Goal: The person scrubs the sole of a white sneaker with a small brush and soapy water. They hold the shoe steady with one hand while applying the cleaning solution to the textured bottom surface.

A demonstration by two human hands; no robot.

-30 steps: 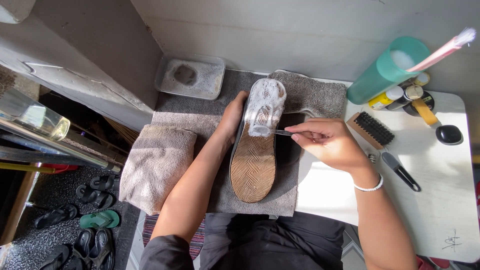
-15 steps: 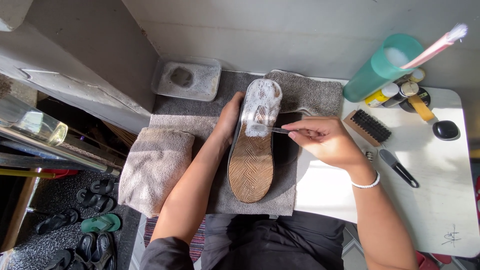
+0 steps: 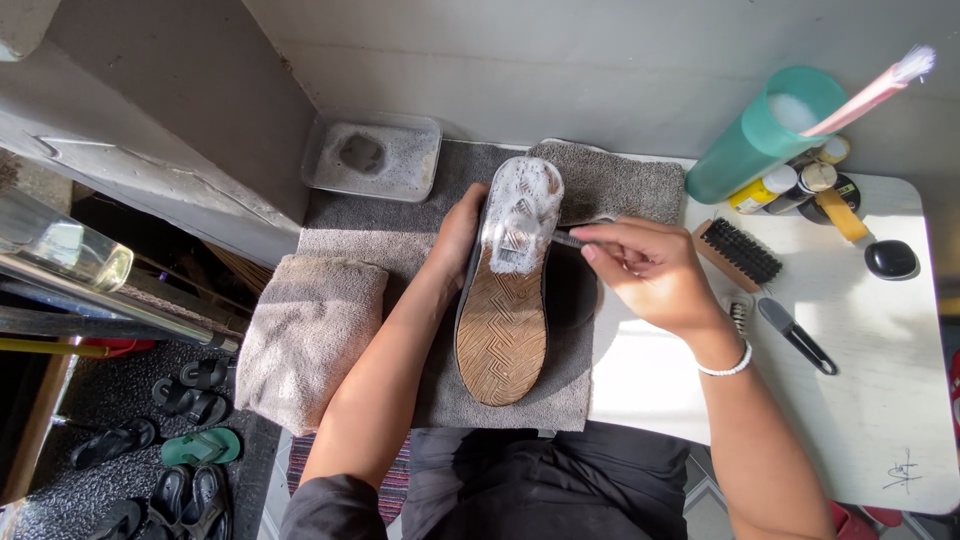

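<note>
Shoe-cleaning scene seen from above, read from left to right. Sandals [image 3: 160,440] lie on the dark floor at far left, below a folded grey towel [image 3: 310,335] and a shallow plastic tray [image 3: 372,155] of soapy residue further back. At centre, a shoe [image 3: 507,290] lies sole-up on a grey cloth [image 3: 520,400] spread over the desk [image 3: 880,400]. The left hand [image 3: 458,235] is clamped on the shoe's toe-side edge, steadying it. The right hand [image 3: 645,265] is pinched shut around a thin brush handle [image 3: 568,238], its head buried in white foam. Foam covers only the front third of the sole; the brown patterned middle and heel look dry and unscrubbed, so the work seems to be at an early stage, with most of the sole left. To the right lie a black-bristled brush [image 3: 740,250], a small dark tool [image 3: 797,335], a teal cup [image 3: 755,135] holding a pink brush, polish bottles [image 3: 800,185], and a black lid [image 3: 890,259].
</note>
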